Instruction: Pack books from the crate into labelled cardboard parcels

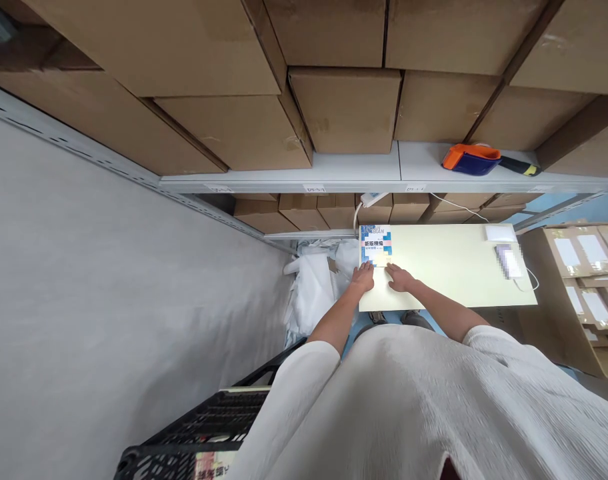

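A blue, white and yellow book (377,244) with printed Chinese characters lies flat at the left end of a pale yellow table (439,267). At the book's near left corner, my left hand (364,277) rests with its fingers stretched forward against the edge. My right hand (399,278) lies palm down on the tabletop by the near right corner, fingertips pointing at the book and fingers apart. Neither hand is wrapped around anything. How firmly the fingertips press on the book cannot be made out.
Cardboard boxes (344,110) fill the shelf above, where an orange and blue tape dispenser (471,159) lies. A white box (501,233) sits at the table's far right. White plastic wrap (311,287) is heaped left, a black crate (204,420) stands lower left, and a large carton (539,293) stands right.
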`<state>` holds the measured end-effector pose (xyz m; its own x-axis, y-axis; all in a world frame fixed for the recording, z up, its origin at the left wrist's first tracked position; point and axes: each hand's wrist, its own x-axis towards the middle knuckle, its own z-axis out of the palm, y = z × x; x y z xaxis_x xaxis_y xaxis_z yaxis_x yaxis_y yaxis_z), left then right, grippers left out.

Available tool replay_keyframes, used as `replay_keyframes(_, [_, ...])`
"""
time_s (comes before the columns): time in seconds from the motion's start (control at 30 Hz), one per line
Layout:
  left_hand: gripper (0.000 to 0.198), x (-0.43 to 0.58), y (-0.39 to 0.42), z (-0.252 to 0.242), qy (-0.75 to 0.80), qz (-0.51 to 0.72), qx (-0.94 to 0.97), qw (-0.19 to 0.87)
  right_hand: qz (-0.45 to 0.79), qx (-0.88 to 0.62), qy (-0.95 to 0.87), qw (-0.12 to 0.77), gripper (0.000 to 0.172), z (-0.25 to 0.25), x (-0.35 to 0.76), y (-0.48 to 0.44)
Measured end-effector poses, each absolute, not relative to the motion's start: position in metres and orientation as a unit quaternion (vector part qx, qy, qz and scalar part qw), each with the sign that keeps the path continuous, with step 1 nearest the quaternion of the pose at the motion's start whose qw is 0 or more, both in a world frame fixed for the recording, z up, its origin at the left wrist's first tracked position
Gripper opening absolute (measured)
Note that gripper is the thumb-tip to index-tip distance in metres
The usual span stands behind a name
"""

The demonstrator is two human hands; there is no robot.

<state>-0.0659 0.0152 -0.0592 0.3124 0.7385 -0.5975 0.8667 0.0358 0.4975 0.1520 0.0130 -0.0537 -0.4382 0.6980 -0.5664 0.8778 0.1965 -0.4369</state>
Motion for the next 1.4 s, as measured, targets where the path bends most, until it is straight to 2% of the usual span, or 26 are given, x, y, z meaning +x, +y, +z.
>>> replay_keyframes(0.13, [0.08,-0.069,0.008,-0.056,0.574,-0.085,0.721,0.378,-0.341,0.537,0.771,0.037,0.073,-0.038,0.18,0.006])
replay_keyframes(0.27, [0.075,-0.064,0.002,-0.051,0.583,-0.01,0.724,0.369,-0.274,0.593,0.752,-0.091,0.06,0.0,0.234,0.019])
replay_keyframes(0.43, [0.07,-0.037,0.014,-0.032,0.577,0.077,0.719,0.379,-0.134,0.628,0.714,-0.28,0.053,0.079,0.305,0.086])
replay_keyframes(0.53, [0.068,-0.013,0.025,-0.018,0.565,0.111,0.724,0.379,-0.038,0.63,0.696,-0.343,0.054,0.137,0.332,0.138])
replay_keyframes(0.63, [0.068,0.013,0.03,-0.007,0.559,0.145,0.721,0.382,0.038,0.614,0.711,-0.342,0.052,0.187,0.347,0.182])
replay_keyframes(0.73, [0.072,0.039,0.028,0.001,0.555,0.189,0.716,0.38,0.067,0.622,0.725,-0.289,0.052,0.216,0.357,0.212])
replay_keyframes(0.87, [0.075,0.072,0.015,0.008,0.564,0.227,0.701,0.372,0.058,0.62,0.754,-0.209,0.051,0.225,0.367,0.232])
replay_keyframes(1.03, [0.066,0.106,-0.011,0.011,0.595,0.229,0.676,0.369,0.06,0.593,0.786,-0.163,0.052,0.223,0.375,0.241])
replay_keyframes(1.23, [0.06,0.143,-0.04,0.011,0.619,0.234,0.657,0.361,0.045,0.548,0.815,-0.183,0.047,0.227,0.378,0.232])
replay_keyframes(1.4, [0.058,0.161,-0.042,0.009,0.616,0.223,0.664,0.362,0.037,0.512,0.829,-0.22,0.04,0.224,0.389,0.189])
